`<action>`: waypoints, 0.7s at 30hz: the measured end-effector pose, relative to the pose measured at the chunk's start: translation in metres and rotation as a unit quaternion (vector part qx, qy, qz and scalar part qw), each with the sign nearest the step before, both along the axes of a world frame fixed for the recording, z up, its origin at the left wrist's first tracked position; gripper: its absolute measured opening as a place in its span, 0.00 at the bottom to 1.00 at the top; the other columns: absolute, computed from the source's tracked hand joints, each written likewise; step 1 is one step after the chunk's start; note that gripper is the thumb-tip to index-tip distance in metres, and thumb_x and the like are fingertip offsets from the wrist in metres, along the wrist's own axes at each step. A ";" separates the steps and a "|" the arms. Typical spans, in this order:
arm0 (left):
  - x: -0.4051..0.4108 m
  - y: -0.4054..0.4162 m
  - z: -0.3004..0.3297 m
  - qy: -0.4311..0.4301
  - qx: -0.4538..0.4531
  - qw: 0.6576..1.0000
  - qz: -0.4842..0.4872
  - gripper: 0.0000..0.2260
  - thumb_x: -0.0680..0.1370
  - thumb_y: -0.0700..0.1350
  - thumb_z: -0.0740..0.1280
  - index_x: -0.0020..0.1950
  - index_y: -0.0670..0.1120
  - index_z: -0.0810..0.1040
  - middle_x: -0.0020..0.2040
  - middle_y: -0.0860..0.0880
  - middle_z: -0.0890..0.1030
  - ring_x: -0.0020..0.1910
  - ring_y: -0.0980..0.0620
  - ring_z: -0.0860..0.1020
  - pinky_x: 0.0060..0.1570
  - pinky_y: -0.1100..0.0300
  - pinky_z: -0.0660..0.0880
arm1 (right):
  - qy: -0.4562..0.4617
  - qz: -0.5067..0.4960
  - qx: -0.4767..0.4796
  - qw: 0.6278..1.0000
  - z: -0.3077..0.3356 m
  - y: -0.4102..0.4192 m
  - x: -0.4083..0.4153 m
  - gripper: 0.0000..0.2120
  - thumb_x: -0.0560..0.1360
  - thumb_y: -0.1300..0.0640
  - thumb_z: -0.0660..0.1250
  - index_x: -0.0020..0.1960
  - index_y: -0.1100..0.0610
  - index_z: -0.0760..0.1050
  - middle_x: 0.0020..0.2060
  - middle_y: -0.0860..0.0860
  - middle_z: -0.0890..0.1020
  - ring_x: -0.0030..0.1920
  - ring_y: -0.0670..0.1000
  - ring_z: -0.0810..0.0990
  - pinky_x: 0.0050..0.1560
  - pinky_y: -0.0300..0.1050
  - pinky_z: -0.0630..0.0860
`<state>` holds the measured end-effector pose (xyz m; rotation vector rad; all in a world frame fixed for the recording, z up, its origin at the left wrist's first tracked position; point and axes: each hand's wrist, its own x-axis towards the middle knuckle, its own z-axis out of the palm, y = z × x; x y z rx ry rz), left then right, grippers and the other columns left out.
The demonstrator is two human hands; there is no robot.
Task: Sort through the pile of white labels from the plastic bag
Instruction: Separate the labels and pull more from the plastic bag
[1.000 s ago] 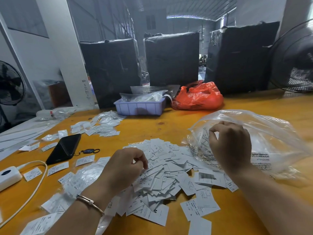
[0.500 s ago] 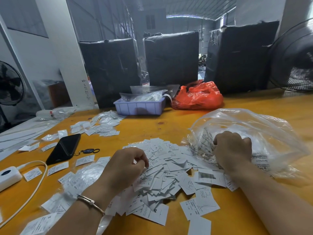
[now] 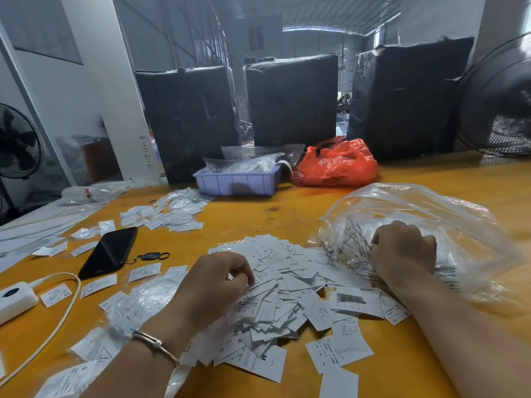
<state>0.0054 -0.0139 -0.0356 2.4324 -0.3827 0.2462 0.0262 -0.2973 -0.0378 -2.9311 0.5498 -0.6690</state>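
At an orange desk [image 3: 301, 214] we bent over a pile of white labels [image 3: 290, 285], which lay spread at the desk's near middle. Our left hand [image 3: 209, 285] rested on the pile's left edge, its fingers [image 3: 244, 275] curled with the tips pressed down among the labels (whether they pinched a single label we could not tell). Our right hand [image 3: 402, 254] sat at the pile's right edge with its fingers curled into the mouth of the clear plastic bag [image 3: 431, 214], gripping the crumpled film; the fingertips themselves were hidden from us. The bag lay puffed up just right of the pile, touching it. A thin bracelet [image 3: 155, 343] circled the left wrist. Left of the pile lay a black phone [image 3: 109, 252] with a small key fob [image 3: 150, 256] beside it, and further left a white charger [image 3: 14, 300] with its cable. Beyond the pile stood a lilac tray [image 3: 238, 182] holding clear packets, an orange bag [image 3: 336, 163] just to its right, and three black-wrapped bales [image 3: 290, 99] behind them. More loose labels were scattered left of the pile.
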 end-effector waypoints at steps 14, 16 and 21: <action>-0.006 -0.005 0.009 -0.004 -0.096 0.994 -0.042 0.07 0.77 0.50 0.70 0.55 0.58 0.81 0.50 0.61 0.82 0.46 0.67 0.79 0.41 0.68 0.73 | -0.037 0.357 0.570 0.739 0.015 0.058 -0.029 0.12 0.77 0.66 0.59 0.38 0.63 0.77 0.31 0.57 0.82 0.29 0.49 0.76 0.32 0.42 0.70; -0.009 -0.007 0.013 0.046 -0.137 0.987 -0.073 0.15 0.73 0.58 0.70 0.59 0.61 0.77 0.53 0.60 0.82 0.51 0.64 0.79 0.47 0.63 0.77 | 0.075 0.415 0.585 0.693 0.013 0.064 -0.032 0.12 0.78 0.66 0.58 0.39 0.64 0.77 0.33 0.59 0.82 0.30 0.52 0.76 0.33 0.42 0.69; -0.014 -0.011 0.016 0.104 -0.208 0.963 -0.139 0.14 0.73 0.43 0.75 0.58 0.50 0.81 0.41 0.48 0.84 0.41 0.54 0.81 0.45 0.61 0.78 | 0.152 0.482 0.559 0.657 0.007 0.071 -0.034 0.10 0.78 0.64 0.59 0.41 0.63 0.77 0.35 0.61 0.81 0.35 0.57 0.76 0.36 0.45 0.70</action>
